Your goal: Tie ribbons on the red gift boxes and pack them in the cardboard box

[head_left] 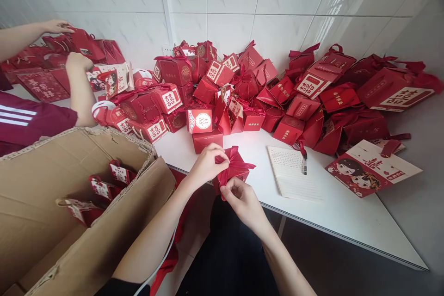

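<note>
A small red gift box (243,175) sits at the table's front edge with a dark red ribbon (239,165) tied across its top. On the box's left side my left hand (209,163) pinches a part of the ribbon between thumb and fingers. My right hand (244,200) is lower, at the near side, with thumb and forefinger closed on another part of the ribbon. Just behind stands another red box (207,142), with a box bearing a round white label (199,121) on top of it.
Many red gift boxes (246,85) are heaped along the tiled wall. A lined notebook (293,173) with a pen (305,164) lies to the right, near a white-and-red gift bag (369,169). An open cardboard carton (138,194) is at left. Another person's hands (79,61) handle boxes at far left.
</note>
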